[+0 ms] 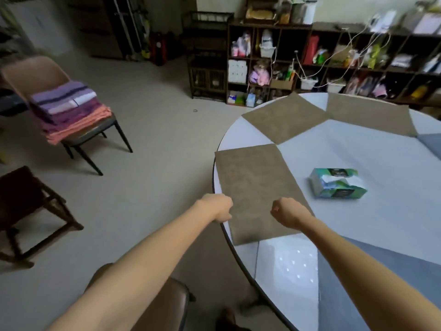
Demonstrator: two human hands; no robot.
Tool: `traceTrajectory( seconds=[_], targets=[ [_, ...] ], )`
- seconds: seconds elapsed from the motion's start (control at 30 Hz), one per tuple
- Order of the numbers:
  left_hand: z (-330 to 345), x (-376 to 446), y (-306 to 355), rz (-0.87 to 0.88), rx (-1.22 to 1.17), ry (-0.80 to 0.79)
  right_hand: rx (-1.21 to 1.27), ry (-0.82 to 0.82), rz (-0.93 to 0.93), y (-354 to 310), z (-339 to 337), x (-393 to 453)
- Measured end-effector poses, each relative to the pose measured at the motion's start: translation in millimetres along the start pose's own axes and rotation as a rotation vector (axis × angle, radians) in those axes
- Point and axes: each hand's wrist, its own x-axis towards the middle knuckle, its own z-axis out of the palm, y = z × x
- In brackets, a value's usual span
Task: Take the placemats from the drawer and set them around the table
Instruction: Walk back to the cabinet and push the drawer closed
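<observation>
Placemats were being laid round the counter (298,271); the step in hand looked like settling the nearest brown mat (257,187) at the near-left rim. The left hand (220,211) was curled at that mat's rim-side edge and the right hand (287,215) curled over its near end, though whether either pinched it I could not tell. Next move, I judged: let go and fill a bare place. Counted left to right: three brown mats, two grey ones partly seen, one tissue box (337,183).
</observation>
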Motion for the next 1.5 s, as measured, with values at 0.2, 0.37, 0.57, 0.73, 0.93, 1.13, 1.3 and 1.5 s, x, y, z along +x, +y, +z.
traceTrajectory(
  seconds=[0.2,0.37,0.57,0.73,0.93,1.13,1.3,1.5],
  targets=[
    [-41,51,-44,0.061,0.019,0.018,0.001,0.019,-0.014,-33,-26,75],
    [-73,88,-115,0.034,0.008,-0.003,-0.018,-0.023,-0.05,-77,-44,140],
    [-104,174,-221,0.055,-0.01,-0.009,-0.037,0.001,0.024,-117,-63,234],
    [-153,249,-338,0.12,-0.035,0.089,-0.046,0.043,0.083,-181,-93,344],
    [-228,294,-511,0.07,0.0,0.089,0.008,0.012,0.054,-306,-152,485],
    [-286,382,-640,0.005,-0.021,0.095,0.044,0.078,0.005,-394,-217,625],
    [-345,487,-719,-0.043,-0.025,0.118,0.091,0.114,-0.043,-423,-271,768],
    [-433,608,-794,-0.132,-0.148,0.15,0.188,0.115,-0.054,-445,-355,925]
  ],
)
